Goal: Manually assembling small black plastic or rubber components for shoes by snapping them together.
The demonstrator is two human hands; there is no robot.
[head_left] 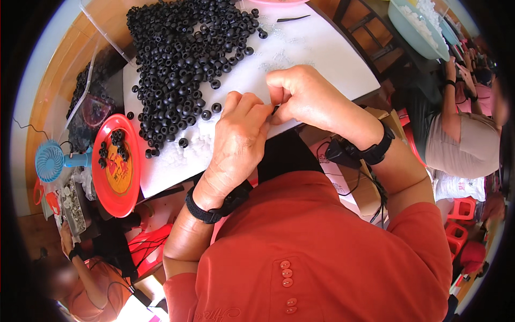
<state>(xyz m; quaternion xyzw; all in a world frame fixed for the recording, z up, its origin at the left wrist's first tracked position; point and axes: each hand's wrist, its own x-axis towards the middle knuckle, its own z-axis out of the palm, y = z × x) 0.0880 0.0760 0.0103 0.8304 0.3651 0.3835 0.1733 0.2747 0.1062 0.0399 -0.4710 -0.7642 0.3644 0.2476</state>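
Observation:
My left hand (240, 134) and my right hand (304, 96) meet over the near edge of the white tabletop (332, 59). Both are closed, with thumbs and fingertips pinched together. A small black piece (276, 109) shows between the fingertips; the fingers hide most of it, so its shape cannot be made out. Left of my hands spreads a large heap of round black pieces with holes, like big beads (182, 64). A few loose ones lie near my left knuckles. Tiny clear bits (276, 59) are scattered beyond my right hand.
A red plate (134, 185) with several black pieces stands at the table's left edge, beside a small blue fan (50, 161). A thin black strip (293, 18) lies at the far side. A pale green basin (410, 27) holds white pieces. Other people sit at the lower left and right.

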